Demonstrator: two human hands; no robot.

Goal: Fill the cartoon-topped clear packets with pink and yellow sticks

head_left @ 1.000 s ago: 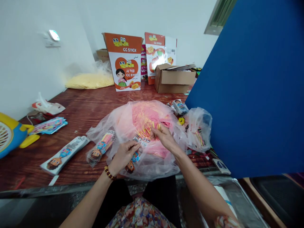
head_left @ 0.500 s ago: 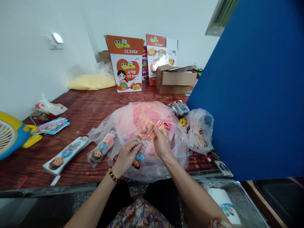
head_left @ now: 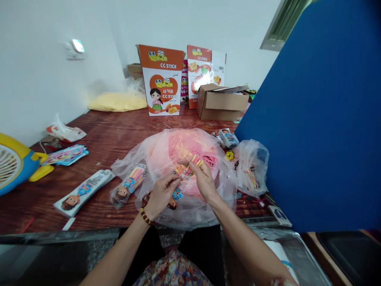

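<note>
My right hand (head_left: 204,178) is closed around a small bundle of thin pink and yellow sticks (head_left: 196,160). The lower ends of the sticks are at the mouth of a clear printed pouch (head_left: 176,194), though how far in they reach I cannot tell. My left hand (head_left: 163,192) pinches that pouch near its top edge. Under both hands lies a large clear plastic bag (head_left: 154,139) full of loose pink and yellow sticks (head_left: 186,145). Left of it a filled pouch (head_left: 129,184) rests beside a stack of flat printed pouches (head_left: 83,192).
A small clear bag of sticks (head_left: 253,171) stands at the right, beside a blue panel (head_left: 312,131). Behind are a printed carton (head_left: 162,83) and an open brown box (head_left: 222,105). A yellow and blue fan (head_left: 14,167) and a tissue pack (head_left: 67,133) are at the left.
The bundle in my right hand has moved slightly down toward the pouch, and less of it shows above my fingers. My left hand still pinches the pouch. The camera view has shifted slightly.
</note>
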